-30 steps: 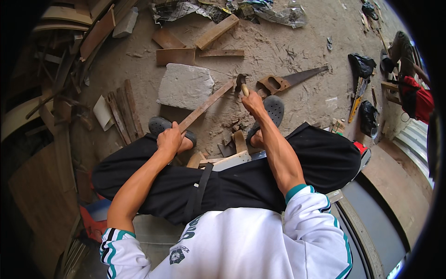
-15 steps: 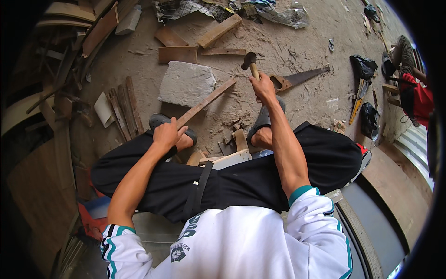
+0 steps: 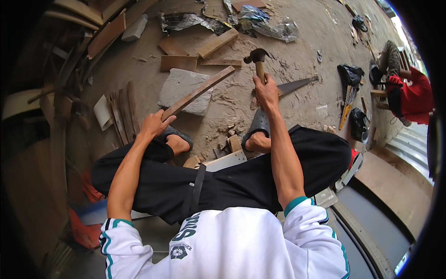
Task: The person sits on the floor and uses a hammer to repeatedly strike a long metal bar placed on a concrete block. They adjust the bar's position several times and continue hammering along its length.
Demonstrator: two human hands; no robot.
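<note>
My left hand is closed round the near end of a narrow wooden strip. The strip slants up to the right, over a pale rough block on the ground. In my right hand I grip a claw hammer by its wooden handle, its dark head upward and a little right of the strip's far end. Behind that hand a handsaw lies on the dirt, its handle partly hidden. Short wood pieces lie just beyond the block.
Upright wooden slats stand at left, below stacked boards. Crumpled plastic sheeting lies at the far side. On the right are another handsaw, black bags and a person in red. Wood scraps lie between my feet.
The hammer has turned more upright, its head side-on. My left hand and the strip have shifted slightly up and left. The whole view has shifted a little.
</note>
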